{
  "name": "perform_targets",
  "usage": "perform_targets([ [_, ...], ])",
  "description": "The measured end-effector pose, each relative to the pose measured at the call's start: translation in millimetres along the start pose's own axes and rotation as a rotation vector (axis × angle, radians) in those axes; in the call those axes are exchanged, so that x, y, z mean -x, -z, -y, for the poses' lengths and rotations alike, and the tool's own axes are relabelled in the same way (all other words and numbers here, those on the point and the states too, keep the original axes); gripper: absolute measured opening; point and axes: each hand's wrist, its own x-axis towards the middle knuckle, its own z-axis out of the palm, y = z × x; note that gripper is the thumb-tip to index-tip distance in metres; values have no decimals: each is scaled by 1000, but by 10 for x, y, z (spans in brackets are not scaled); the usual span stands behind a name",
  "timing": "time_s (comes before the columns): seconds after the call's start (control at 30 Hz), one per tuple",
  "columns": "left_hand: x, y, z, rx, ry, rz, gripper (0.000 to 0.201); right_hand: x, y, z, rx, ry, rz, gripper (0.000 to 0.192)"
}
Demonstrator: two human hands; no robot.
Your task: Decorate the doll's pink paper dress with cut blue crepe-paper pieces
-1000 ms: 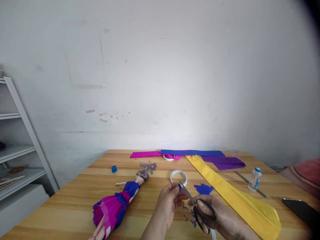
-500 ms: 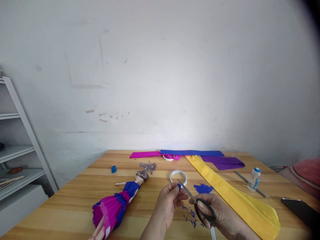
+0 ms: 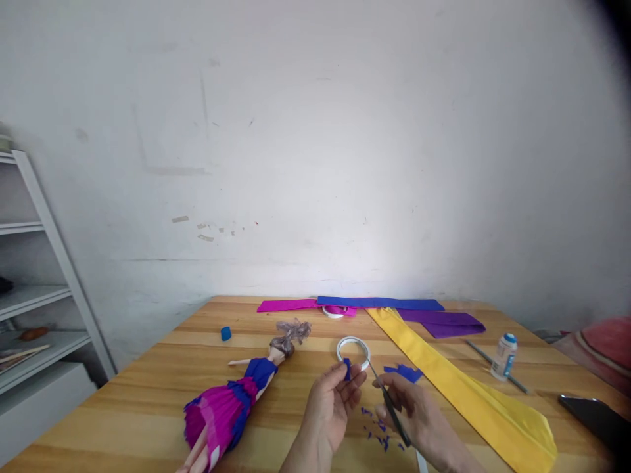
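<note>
- A white shelf unit (image 3: 46, 263) stands far left of both hands, off the table's edge.
- A small blue cap (image 3: 225, 333) lies on the wooden table (image 3: 148, 401), well left of the left fingers and farther back.
- A doll (image 3: 231, 401) in a magenta and blue paper dress lies on its back just left of the left hand, its head toward the wall.
- The left hand (image 3: 329, 410) pinches a small blue paper piece (image 3: 348, 368) between thumb and fingertips, the fingers closed on it above the table.
- A white tape ring (image 3: 353, 350) lies flat just beyond the left fingertips; a second ring (image 3: 334, 311) sits farther back on the magenta strip (image 3: 288, 305).
- Tiny blue paper scraps (image 3: 377, 433) lie on the table between and below the two hands.
- The right hand (image 3: 414, 417) grips black scissors (image 3: 389, 404), fingers wrapped around the handles, blades together and pointing toward the left fingertips.
- A blue paper offcut (image 3: 405, 372) lies just beyond the right fingers.
- A long yellow paper strip (image 3: 468, 394) runs right of the right hand, with blue (image 3: 379, 303) and purple (image 3: 444, 322) strips behind.
- A glue bottle (image 3: 503, 357) stands well right, beside a thin rod (image 3: 495, 365).
</note>
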Motion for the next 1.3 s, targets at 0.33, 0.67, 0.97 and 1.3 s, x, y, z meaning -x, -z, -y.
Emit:
perform_targets([
  [0.33, -10, -26, 57, 48, -6, -12, 17, 47, -143, 55, 612, 43, -129, 12],
  [0.67, -11, -27, 94, 52, 15, -12, 16, 21, -145, 12, 714, 109, -136, 8],
  [0.97, 5, -45, 105, 40, 26, -13, 20, 22, -138, 14, 701, 123, -120, 10],
  [1.3, -20, -28, 134, 14, 32, 2, 21, 25, -111, 18, 688, 96, -94, 10],
])
